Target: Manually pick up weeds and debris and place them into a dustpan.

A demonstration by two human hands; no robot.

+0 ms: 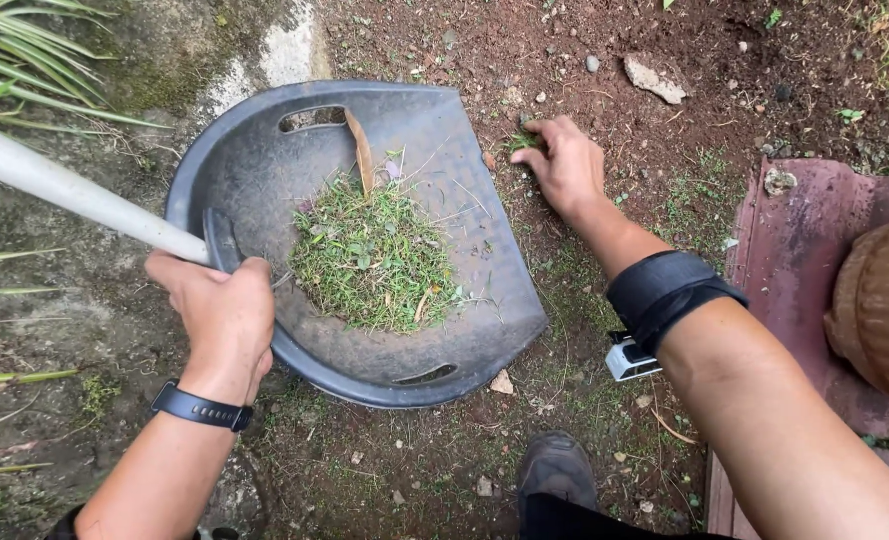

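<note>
1. Nearest the camera, a dark shoe (556, 468) stands on the soil with thin grass, between the two forearms.
2. The left hand (222, 318) is closed in a fist, its grip wrapped around the lower end of a long white pole handle (74, 195), where the handle meets the rim of the wide dark grey plastic dustpan (484, 270). A black band (200, 408) sits on that wrist.
3. The right forearm carries a broad black wrist strap (664, 290) with a small white and grey device (628, 357) hanging under it.
4. The dustpan lies on the ground between the hands, its straight open edge facing right. A heap of pulled green weeds (372, 255) and one dry brown leaf (361, 150) lie in its middle.
5. Farther on, the right hand (564, 165) rests on the ground just beyond the pan's far right corner, fingers curled in a grip around a small green tuft of weed (524, 142).
6. To the right, a faded red flat slab (804, 240) bears a brown ribbed pot (884, 300); the strip of ground between slab and pan is open.
7. Beyond the hand lies bare reddish soil with a pale stone (654, 80). At far left, long green blades of a plant (24, 60) hang over a mossy concrete edge (214, 60).
</note>
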